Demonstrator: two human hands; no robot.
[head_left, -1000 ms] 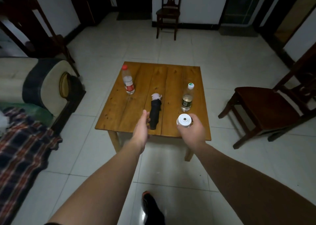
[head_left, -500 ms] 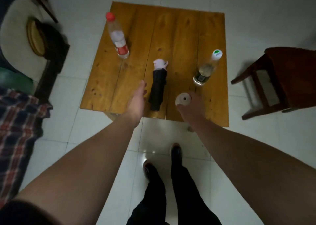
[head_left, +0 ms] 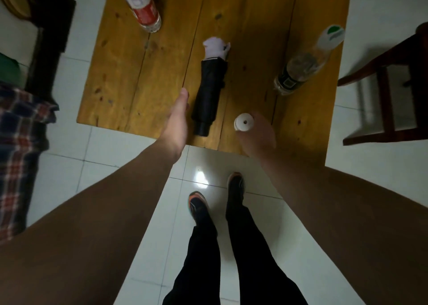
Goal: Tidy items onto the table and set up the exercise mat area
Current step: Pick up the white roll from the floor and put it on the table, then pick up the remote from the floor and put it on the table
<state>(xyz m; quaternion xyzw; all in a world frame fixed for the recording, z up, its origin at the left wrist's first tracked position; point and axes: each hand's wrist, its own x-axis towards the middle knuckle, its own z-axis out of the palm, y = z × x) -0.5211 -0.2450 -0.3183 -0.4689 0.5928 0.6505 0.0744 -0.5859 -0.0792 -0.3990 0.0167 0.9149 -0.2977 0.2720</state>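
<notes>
Left hand (head_left: pixel 178 121) is flat and open, just beside the folded umbrella (head_left: pixel 209 91) lying near the table's (head_left: pixel 139 73) front edge. Right hand (head_left: pixel 257 137) is wrapped around a white-topped container (head_left: pixel 243 122), just right of the umbrella.

The table (head_left: pixel 129 77) is honey-yellow wood. The umbrella (head_left: pixel 208 91) is black with a white handle. The upper-left bottle (head_left: pixel 143 6) wears a red-and-white label; the right bottle (head_left: pixel 301 71) has a white cap, seemingly marked green. The container (head_left: pixel 243 121) below it is white-topped. Left edge: a navy-red-white plaid blanket (head_left: pixel 20 142).
</notes>
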